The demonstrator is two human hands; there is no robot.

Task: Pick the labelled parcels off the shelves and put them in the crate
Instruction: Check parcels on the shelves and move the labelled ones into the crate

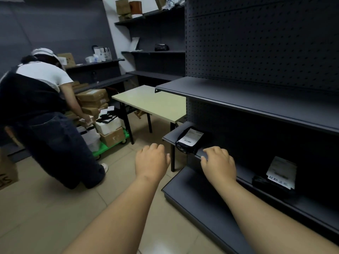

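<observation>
A black parcel with a white barcode label [189, 139] lies at the left end of a low dark shelf [168, 137]. Further right on the same shelf sits a second black parcel with a white label [278, 174]. My right hand [218, 163] hovers over the shelf edge just right of the first parcel, fingers loosely curled, holding nothing. My left hand [152, 160] reaches forward over the floor to the left of that parcel, fingers curled down, empty. No crate is in sight.
Dark shelving [256, 99] fills the right side, with a bottom ledge [201, 198] by my arms. A pale table [152, 101] stands behind it. At left a person [42, 110] bends over boxes stacked on a green trolley [110, 143]. Tiled floor lies below.
</observation>
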